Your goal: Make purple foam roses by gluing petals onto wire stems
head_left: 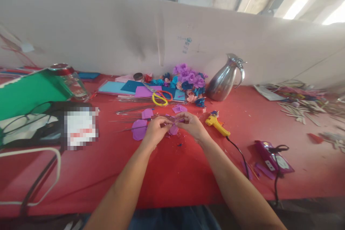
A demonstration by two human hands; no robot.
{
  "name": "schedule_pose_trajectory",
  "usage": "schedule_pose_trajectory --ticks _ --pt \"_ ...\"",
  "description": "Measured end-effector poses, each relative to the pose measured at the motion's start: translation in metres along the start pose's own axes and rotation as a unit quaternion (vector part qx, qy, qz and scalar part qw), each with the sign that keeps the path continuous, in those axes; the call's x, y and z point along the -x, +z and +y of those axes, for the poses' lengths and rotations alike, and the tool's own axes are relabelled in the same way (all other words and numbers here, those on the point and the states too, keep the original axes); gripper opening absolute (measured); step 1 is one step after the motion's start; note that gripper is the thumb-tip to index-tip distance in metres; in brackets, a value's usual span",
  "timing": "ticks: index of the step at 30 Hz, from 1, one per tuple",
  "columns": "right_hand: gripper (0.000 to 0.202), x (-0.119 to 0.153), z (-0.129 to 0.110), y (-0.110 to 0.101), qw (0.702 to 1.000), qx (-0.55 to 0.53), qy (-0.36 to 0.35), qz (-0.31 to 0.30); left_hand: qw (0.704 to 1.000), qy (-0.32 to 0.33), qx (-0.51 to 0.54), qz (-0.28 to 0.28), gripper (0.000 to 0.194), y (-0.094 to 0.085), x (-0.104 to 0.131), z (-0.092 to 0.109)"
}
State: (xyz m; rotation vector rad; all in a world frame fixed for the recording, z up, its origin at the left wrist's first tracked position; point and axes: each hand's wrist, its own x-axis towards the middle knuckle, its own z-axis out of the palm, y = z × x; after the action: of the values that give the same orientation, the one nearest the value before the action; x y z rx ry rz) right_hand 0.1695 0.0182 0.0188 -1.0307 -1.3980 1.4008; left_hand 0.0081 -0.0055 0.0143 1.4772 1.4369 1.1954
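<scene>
My left hand (158,129) and my right hand (191,125) meet over the red table, thumbs and fingers pinched together. Between their fingertips is a small purple paper petal (174,129), partly covered by the fingers. Other cut purple paper pieces (139,130) lie just left of my left hand, with thin wires (125,118) alongside. One more purple piece (179,108) rests beyond my fingers. Scissors (160,97) with yellow and orange handles lie farther back on sheets of coloured paper. A yellow glue gun (217,125) sits to the right of my right hand.
Finished paper flowers (190,79) are heaped by the wall, beside a metal jug (223,79). A purple power strip (275,158) with black cords lies at right. Sticks (303,109) are scattered farther right. At left are a glass jar (70,82), a green sheet (35,93) and eyeglasses (24,115).
</scene>
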Motion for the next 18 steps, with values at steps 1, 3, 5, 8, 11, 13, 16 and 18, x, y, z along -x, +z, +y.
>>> schedule_pose_trajectory --ticks 1,3,5,8,11,13,16,18 --pt "0.026 -0.0002 0.0004 0.0000 1.000 0.004 -0.003 0.000 1.000 0.006 -0.004 -0.002 0.008 0.0002 -0.0003 -0.0008" --pt "0.025 -0.0004 0.0016 -0.0002 1.000 0.010 -0.010 0.000 1.000 0.015 -0.016 -0.009 0.008 0.0007 -0.0012 -0.0025" --pt "0.025 -0.0005 0.0029 -0.0003 1.000 0.016 -0.020 -0.001 0.999 0.023 -0.029 -0.022 0.008 0.0011 -0.0022 -0.0039" --pt "0.026 0.0001 0.0036 -0.0001 0.999 0.030 -0.032 -0.013 0.998 0.031 -0.035 -0.031 0.007 0.0010 -0.0035 -0.0050" --pt "0.028 0.0011 0.0026 0.0007 0.998 0.043 -0.037 -0.021 0.998 0.027 -0.038 -0.034 0.006 0.0002 -0.0035 -0.0043" --pt "0.028 0.0016 0.0016 0.0011 0.998 0.049 -0.040 -0.017 0.998 0.020 -0.039 -0.035 0.006 -0.0002 -0.0027 -0.0029" --pt "0.028 0.0018 0.0010 0.0012 0.998 0.049 -0.045 -0.010 0.999 0.011 -0.033 -0.019 0.008 -0.0001 -0.0011 -0.0013" --pt "0.029 0.0014 0.0015 0.0010 0.998 0.047 -0.048 -0.008 0.999 0.008 -0.029 -0.016 0.009 0.0006 -0.0006 -0.0014"
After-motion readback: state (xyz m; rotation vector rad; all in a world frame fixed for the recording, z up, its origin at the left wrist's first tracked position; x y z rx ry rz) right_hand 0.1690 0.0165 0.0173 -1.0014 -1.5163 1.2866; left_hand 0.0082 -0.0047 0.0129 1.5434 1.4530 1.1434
